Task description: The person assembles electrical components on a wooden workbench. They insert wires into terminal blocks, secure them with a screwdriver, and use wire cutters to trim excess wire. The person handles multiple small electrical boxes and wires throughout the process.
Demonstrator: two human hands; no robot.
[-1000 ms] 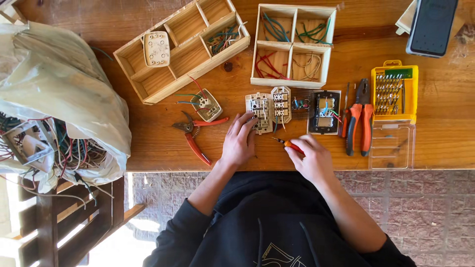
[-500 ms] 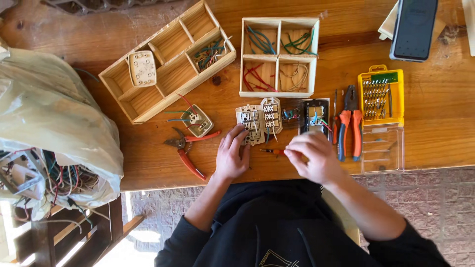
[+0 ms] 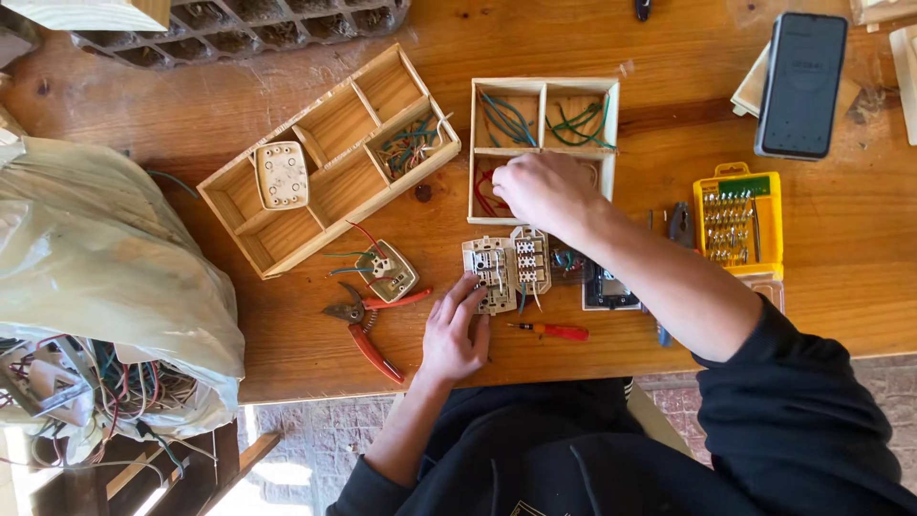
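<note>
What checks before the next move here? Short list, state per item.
1. Left hand steadies the switch module: ok, fingers rest on it.
2. Right hand over the square tray, lower compartments: ok.
3. Right hand's grip: cannot tell, the back of the hand hides the fingers.
4. Screwdriver within reach: ok, it lies loose on the table beside the left hand.
5. Pliers out of the way: ok, left of the left hand, not touching it.
6. Wires sorted by colour: ok for the blue and green compartments; the lower ones are partly hidden.
</note>
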